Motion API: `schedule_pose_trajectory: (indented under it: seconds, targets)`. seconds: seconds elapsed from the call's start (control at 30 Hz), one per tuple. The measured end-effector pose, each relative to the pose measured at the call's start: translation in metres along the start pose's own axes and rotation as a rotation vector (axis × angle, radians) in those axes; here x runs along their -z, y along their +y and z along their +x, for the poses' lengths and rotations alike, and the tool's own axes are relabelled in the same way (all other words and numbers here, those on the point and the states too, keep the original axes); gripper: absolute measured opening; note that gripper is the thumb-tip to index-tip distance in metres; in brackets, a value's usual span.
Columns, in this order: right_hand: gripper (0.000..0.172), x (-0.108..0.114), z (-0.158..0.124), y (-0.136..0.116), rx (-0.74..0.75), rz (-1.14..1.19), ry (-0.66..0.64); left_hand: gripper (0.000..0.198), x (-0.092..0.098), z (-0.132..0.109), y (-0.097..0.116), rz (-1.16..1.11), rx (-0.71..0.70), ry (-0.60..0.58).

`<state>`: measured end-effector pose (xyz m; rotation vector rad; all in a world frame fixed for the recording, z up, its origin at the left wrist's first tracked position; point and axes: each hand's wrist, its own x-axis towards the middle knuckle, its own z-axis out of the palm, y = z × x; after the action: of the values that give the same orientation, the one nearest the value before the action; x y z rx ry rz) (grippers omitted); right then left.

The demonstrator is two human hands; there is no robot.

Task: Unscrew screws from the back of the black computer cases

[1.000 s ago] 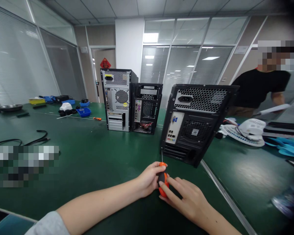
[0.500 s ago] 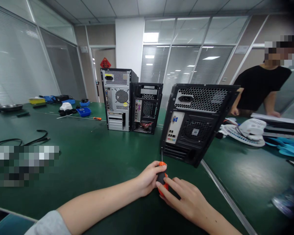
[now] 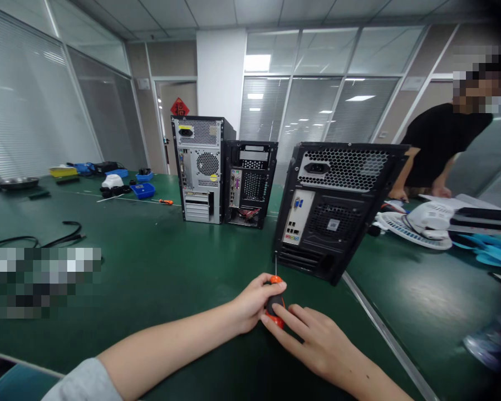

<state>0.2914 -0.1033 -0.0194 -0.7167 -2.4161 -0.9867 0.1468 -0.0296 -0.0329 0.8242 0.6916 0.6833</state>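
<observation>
A screwdriver (image 3: 276,303) with an orange and black handle points away from me, its thin shaft reaching the lower left corner of a black computer case (image 3: 338,206). My left hand (image 3: 254,303) is wrapped round the front of the handle, thumb on top. Beside it, my right hand (image 3: 313,337) has its fingertips on the rear of the handle, some fingers stretched forward. The case stands with its back panel facing me, showing ports, a fan grille and a power socket. Whether the tip sits on a screw is too small to tell.
Two more cases, one grey-backed (image 3: 200,167) and one black (image 3: 253,184), stand further back. Blue trays (image 3: 143,191) and another screwdriver (image 3: 166,202) lie left. At right are a white fan (image 3: 426,223) and a person in black (image 3: 438,145). Cables (image 3: 62,236) lie left.
My right hand's fingers have shifted left across the handle, which has turned slightly. My left hand has barely moved. The person at the right leans further down.
</observation>
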Motion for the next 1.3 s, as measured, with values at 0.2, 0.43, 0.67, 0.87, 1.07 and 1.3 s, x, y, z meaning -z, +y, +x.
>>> schedule_pose_trajectory:
  seconds: [0.2, 0.43, 0.67, 0.87, 1.07, 1.3]
  targets:
    - [0.04, 0.002, -0.0002, 0.0001, 0.018, 0.012, -0.03, 0.047, 0.0003, -0.0005, 0.0009, 0.061, -0.019, 0.021]
    - [0.041, 0.0017, -0.0008, -0.001, 0.048, 0.022, -0.081, 0.046, 0.004, 0.0008, -0.0003, 0.151, -0.076, 0.039]
    - [0.043, 0.0007, 0.0007, 0.0004, 0.077, 0.012, -0.109, 0.053, 0.0083, 0.0068, -0.0027, 0.193, -0.075, 0.029]
    - [0.037, 0.0002, 0.0012, 0.0004, 0.092, 0.027, -0.118, 0.053, 0.0093, 0.0076, -0.0029, 0.26, -0.078, 0.029]
    - [0.035, 0.0021, 0.0017, -0.0005, 0.093, 0.024, -0.109, 0.055, 0.0082, 0.0056, 0.0017, 0.29, -0.035, 0.036]
    - [0.035, 0.0019, 0.0016, -0.001, 0.075, -0.013, -0.075, 0.049, 0.0055, 0.0035, 0.0049, 0.348, 0.073, 0.049]
